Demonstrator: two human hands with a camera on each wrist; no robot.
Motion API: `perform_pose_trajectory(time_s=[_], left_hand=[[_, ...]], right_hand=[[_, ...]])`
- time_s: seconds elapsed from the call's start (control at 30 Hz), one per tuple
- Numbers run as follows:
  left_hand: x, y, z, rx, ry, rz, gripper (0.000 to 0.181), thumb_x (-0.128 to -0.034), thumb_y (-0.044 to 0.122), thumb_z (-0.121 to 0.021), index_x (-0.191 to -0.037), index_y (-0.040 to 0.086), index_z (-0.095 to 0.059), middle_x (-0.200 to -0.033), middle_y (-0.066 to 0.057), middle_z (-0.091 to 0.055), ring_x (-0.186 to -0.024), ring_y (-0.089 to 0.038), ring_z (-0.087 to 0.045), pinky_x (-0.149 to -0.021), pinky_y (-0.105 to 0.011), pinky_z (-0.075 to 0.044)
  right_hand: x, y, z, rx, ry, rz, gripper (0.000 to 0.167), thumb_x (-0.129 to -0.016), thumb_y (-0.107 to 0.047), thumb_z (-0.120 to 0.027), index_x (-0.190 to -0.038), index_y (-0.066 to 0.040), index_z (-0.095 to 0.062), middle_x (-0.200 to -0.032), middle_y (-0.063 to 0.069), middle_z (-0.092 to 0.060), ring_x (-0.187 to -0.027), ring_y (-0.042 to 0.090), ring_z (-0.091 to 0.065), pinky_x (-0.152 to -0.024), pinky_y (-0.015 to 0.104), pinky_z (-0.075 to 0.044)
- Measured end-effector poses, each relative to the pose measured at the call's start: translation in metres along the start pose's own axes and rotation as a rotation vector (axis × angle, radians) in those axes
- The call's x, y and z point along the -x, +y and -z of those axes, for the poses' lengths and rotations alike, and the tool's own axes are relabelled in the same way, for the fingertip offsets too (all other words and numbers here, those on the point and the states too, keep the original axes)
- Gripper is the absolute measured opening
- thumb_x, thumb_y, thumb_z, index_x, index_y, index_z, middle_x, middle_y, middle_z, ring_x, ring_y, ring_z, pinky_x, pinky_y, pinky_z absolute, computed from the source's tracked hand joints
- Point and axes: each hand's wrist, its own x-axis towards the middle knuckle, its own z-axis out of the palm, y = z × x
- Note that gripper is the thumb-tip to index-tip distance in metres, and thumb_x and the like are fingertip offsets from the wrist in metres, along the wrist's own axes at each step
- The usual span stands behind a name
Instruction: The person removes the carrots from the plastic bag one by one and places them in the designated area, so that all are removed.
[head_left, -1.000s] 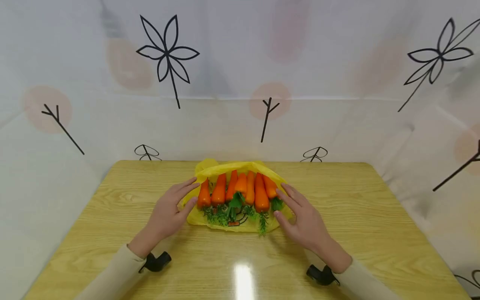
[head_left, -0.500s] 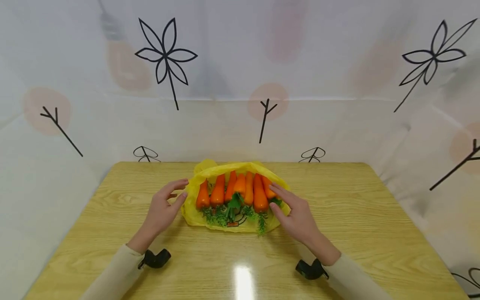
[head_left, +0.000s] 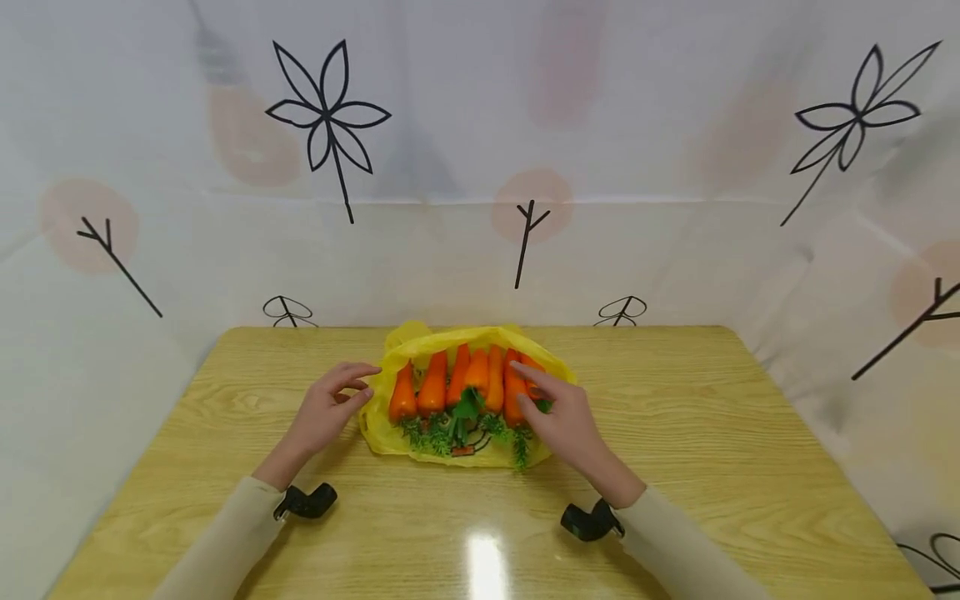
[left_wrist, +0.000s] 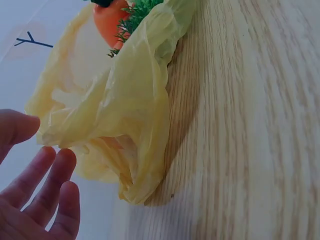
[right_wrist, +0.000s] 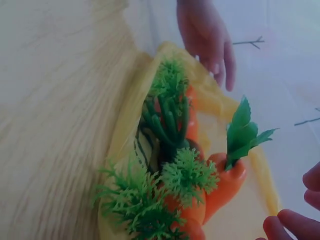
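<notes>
A yellow plastic bag (head_left: pixel 386 429) lies with its mouth spread on the table, holding several orange carrots (head_left: pixel 432 385) with green leafy tops (head_left: pixel 438 435). My left hand (head_left: pixel 318 417) is at the bag's left edge, fingers slightly bent. In the left wrist view its thumb (left_wrist: pixel 20 127) and fingertips are beside a bag corner; whether they touch it I cannot tell. Over the rightmost carrots is my right hand (head_left: pixel 566 425), thumb and index finger apart, partly hiding them. In the right wrist view its fingertips (right_wrist: pixel 297 222) are near a leafy carrot, with no carrot between them.
The wooden table (head_left: pixel 712 433) extends around the bag on all sides. Behind it hangs a pale cloth (head_left: pixel 450 250) with plant drawings. A black wrist camera (head_left: pixel 307 502) is strapped at the left sleeve, another camera (head_left: pixel 588 522) at the right.
My right hand has moved left from the bag's right rim to over the carrots. The left hand has drawn back slightly from the bag's left rim. The carrots stay in place.
</notes>
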Motion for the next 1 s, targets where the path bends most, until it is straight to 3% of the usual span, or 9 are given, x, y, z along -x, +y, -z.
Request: perform_pose_trajectory(time_s=[0.27, 0.63, 0.83, 1.0], left_hand=[[0.000, -0.003, -0.001, -0.002, -0.062, 0.035, 0.030, -0.0982, 0.017, -0.066, -0.128, 0.014, -0.069, -0.128, -0.007, -0.060, -0.102, -0.026, -0.062, -0.083, -0.040, -0.053], [-0.005, -0.009, -0.004, 0.031, -0.114, 0.046, 0.037, -0.0932, 0.016, -0.073, -0.130, 0.013, -0.067, -0.115, -0.007, -0.062, -0.085, -0.022, -0.060, -0.074, -0.030, -0.053], [-0.005, -0.010, -0.005, 0.130, -0.128, 0.110, 0.042, -0.0925, 0.014, -0.073, -0.133, 0.011, -0.062, -0.120, -0.015, -0.056, -0.086, -0.026, -0.060, -0.063, -0.030, -0.051], [-0.006, -0.016, -0.007, 0.235, -0.135, 0.127, 0.045, -0.0929, 0.010, -0.072, -0.136, 0.007, -0.059, -0.124, -0.019, -0.051, -0.088, -0.026, -0.060, -0.064, -0.030, -0.052]], right_hand=[[-0.011, 0.000, -0.016, -0.070, -0.066, -0.141, 0.040, -0.096, -0.011, -0.069, -0.135, -0.006, -0.063, -0.130, 0.018, -0.063, -0.115, 0.040, -0.061, -0.089, 0.050, -0.053], [-0.028, 0.006, -0.031, -0.062, -0.135, -0.201, 0.039, -0.097, -0.029, -0.068, -0.131, -0.010, -0.068, -0.132, 0.004, -0.064, -0.117, 0.027, -0.061, -0.094, 0.046, -0.051], [-0.037, 0.007, -0.036, -0.053, -0.195, -0.256, 0.045, -0.095, -0.032, -0.070, -0.135, -0.013, -0.065, -0.141, 0.007, -0.056, -0.120, 0.027, -0.058, -0.094, 0.046, -0.050], [-0.040, 0.011, -0.040, -0.028, -0.230, -0.295, 0.050, -0.089, -0.032, -0.077, -0.134, -0.015, -0.065, -0.145, 0.012, -0.051, -0.123, 0.029, -0.054, -0.096, 0.048, -0.048]])
